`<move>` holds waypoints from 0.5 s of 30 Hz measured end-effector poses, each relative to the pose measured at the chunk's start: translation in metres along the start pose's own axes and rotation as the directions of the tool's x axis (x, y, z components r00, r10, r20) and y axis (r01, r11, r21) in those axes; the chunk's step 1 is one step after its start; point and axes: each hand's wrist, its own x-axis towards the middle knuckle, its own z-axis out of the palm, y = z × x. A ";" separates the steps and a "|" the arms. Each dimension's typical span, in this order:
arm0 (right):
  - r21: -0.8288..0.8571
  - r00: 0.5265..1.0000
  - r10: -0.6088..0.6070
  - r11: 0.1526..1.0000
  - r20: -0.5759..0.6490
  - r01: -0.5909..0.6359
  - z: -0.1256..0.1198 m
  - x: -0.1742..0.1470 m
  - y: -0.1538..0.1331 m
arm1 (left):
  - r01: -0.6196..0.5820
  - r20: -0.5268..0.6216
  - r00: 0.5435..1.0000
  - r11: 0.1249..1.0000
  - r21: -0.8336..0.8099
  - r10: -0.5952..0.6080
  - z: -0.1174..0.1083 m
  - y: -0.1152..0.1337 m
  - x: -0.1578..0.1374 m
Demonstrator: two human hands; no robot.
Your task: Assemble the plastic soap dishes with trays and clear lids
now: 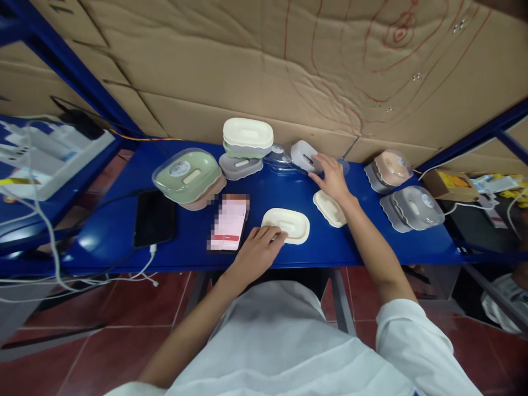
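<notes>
We look down on a blue table (280, 190) backed by a cardboard wall (206, 71). At the near middle, our left hand (256, 250) rests its bent fingers on the left end of a cream oval dish (295, 219); we cannot tell whether they grip it. Farther off and to the right, our right hand (332, 176) reaches across, thumb and fingers at the right end of a grey piece (302, 153); whether they close on it, we cannot tell. Just left of that piece lies a clear cover (278, 157). Near our right forearm sits a second cream dish (328, 206). On the left we find a lit phone (231, 220), a green box (192, 177) under a clear lid, and a cream-topped stack (248, 133). Far right, we see a pink box (391, 168) beside a grey box (418, 206)
</notes>
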 end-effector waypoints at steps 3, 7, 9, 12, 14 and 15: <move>-0.004 0.999 0.046 0.999 0.019 -0.045 0.003 0.015 0.000 | -0.004 -0.005 1.000 1.000 0.009 0.004 0.000 0.000 0.000; -0.068 0.985 0.002 0.998 -0.175 -0.014 -0.015 -0.029 -0.013 | -0.040 -0.032 0.999 0.999 0.011 0.041 0.001 -0.001 -0.002; -0.126 0.973 -0.083 0.990 -0.217 0.057 -0.029 -0.066 -0.019 | -0.079 -0.054 0.995 0.997 0.014 0.080 0.001 -0.002 -0.004; -0.252 0.971 -0.095 0.967 -0.221 0.037 -0.043 -0.115 -0.015 | -0.128 -0.080 0.988 0.992 0.012 0.129 0.001 -0.002 -0.008; -0.323 0.967 -0.014 0.944 -0.253 -0.070 -0.046 -0.137 -0.003 | -0.139 -0.098 0.985 0.990 0.004 0.139 0.000 -0.001 -0.010; -0.342 0.965 0.028 0.932 -0.261 -0.120 -0.046 -0.144 0.005 | -0.136 -0.106 0.985 0.991 0.000 0.135 -0.001 0.000 -0.011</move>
